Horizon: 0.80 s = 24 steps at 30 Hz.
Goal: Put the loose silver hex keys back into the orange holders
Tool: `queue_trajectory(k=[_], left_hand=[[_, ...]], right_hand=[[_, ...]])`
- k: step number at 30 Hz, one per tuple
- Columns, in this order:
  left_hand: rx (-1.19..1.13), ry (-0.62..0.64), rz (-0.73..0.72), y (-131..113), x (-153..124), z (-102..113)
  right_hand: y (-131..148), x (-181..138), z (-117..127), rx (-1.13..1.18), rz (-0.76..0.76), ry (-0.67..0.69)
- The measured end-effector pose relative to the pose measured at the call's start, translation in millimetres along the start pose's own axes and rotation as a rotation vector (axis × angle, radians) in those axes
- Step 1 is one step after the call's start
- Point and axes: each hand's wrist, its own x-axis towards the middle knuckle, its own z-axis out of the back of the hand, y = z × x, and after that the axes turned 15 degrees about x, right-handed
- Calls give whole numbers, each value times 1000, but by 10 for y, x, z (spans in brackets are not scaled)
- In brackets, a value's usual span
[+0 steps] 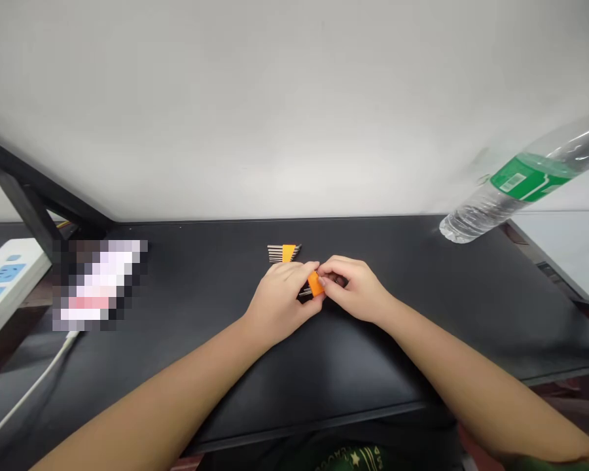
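Observation:
Low over the middle of the black table, my left hand (282, 297) is closed round an orange hex key holder (315, 283). A few metal keys poke out of the holder between my thumb and fingers. On the holder's right side, the fingers of my right hand (356, 284) are pinched together and touch its edge; whether a key is also between them is hidden. Just beyond my left hand lies another hex key set (288, 252), with several metal keys side by side in an orange holder. My left fingers partly cover its near edge.
A large water bottle (533, 176) with a green label stands at the back right. On the left lies a blurred-out phone-like device (101, 284) with a white cable (29, 391). A white power strip (14, 278) sits by the black metal frame (27, 203). A pale wall rises behind the table (201, 275).

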Motion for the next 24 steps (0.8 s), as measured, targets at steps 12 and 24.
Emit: queue_trajectory(k=[12,24], left_hand=[[33,95,-33,10,19,18],[95,83,15,72,8,12]], right_hand=[[-59,-16,16,-175,25,-133],[-170,84,242,203,-416,-233]])
